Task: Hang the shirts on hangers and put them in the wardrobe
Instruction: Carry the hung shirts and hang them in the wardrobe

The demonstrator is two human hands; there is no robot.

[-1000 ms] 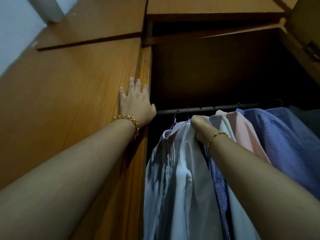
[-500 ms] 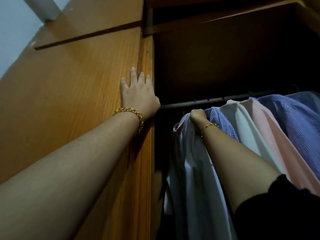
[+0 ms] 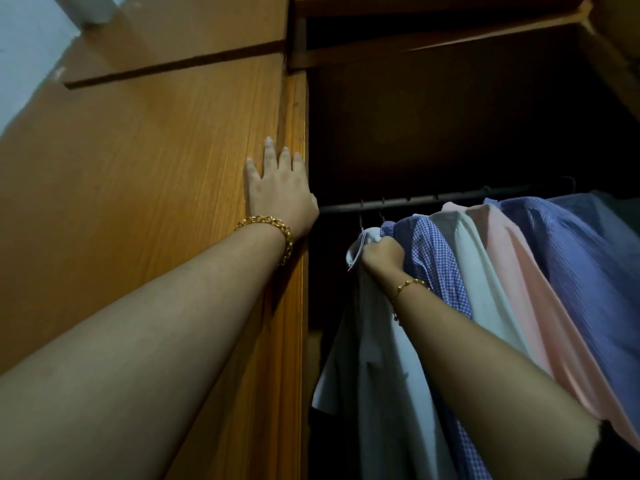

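— Closest in, what shows?
— Two bare forearms, and one black sleeve [image 3: 620, 452] on the right arm. Two gold bracelets, one per wrist: a chunky chain [image 3: 277, 233] on the left, a thinner one [image 3: 407, 285] on the right.
— And the hands?
— The left hand [image 3: 280, 199] lies flat with straight fingers against the wardrobe [image 3: 156, 202], on its wooden front panel by the edge of the opening; it holds nothing. The right hand [image 3: 382, 256] is a closed fist bunching the top of a white shirt [image 3: 377, 358], which hangs down below and left of that hand, inside the opening.
— How many shirts?
— Five clear ones. Rightward from the right hand: the held white one, a blue checked shirt [image 3: 436, 265] touching the knuckles, a pale shirt [image 3: 478, 271], a pink shirt [image 3: 519, 278] and a blue striped shirt [image 3: 571, 258]. A sixth dim shape sits at the far right.
— Beyond them?
— One dark rail [image 3: 398, 202] above both hands. Whether the held shirt's hanger is on it, I cannot tell.
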